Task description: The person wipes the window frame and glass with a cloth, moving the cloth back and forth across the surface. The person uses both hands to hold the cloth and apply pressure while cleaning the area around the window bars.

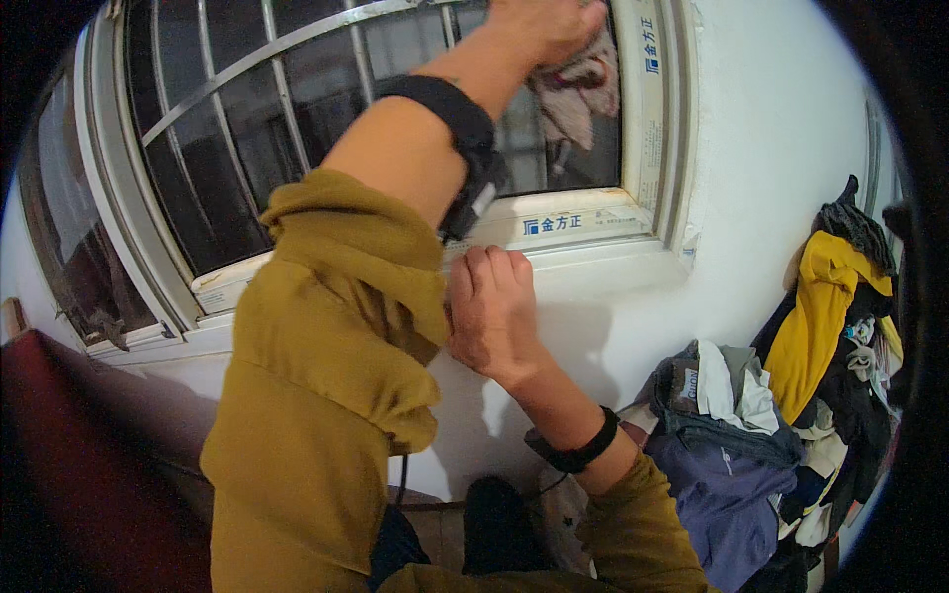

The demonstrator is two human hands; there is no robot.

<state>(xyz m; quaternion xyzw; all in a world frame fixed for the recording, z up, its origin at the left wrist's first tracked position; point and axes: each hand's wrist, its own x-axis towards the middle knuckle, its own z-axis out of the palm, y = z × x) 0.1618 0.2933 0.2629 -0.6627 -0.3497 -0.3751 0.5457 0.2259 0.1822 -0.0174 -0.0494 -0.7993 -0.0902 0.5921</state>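
My left hand (pixel 552 31) is raised to the right part of the window glass (pixel 523 141), partly cut off by the top edge of the view. It grips a pinkish, fuzzy cloth (pixel 567 111) that hangs below it against the pane; some of that shape may be reflection. Lower down, my right hand (pixel 493 311) is at the front of the white window sill (pixel 593 270), close to my left sleeve (pixel 348 296). Its fingers are bent and lie together, back of the hand towards me. The palm side is hidden, so I cannot tell if it holds anything.
Metal security bars (pixel 274 44) stand behind the glass. The white window frame (pixel 474 230) bears printed film. Clothes (pixel 719 459) are piled at right, below a hanging yellow garment (pixel 815 311). A dark red surface (pixel 81 459) lies at left. A black strap (pixel 445 111) circles my left forearm.
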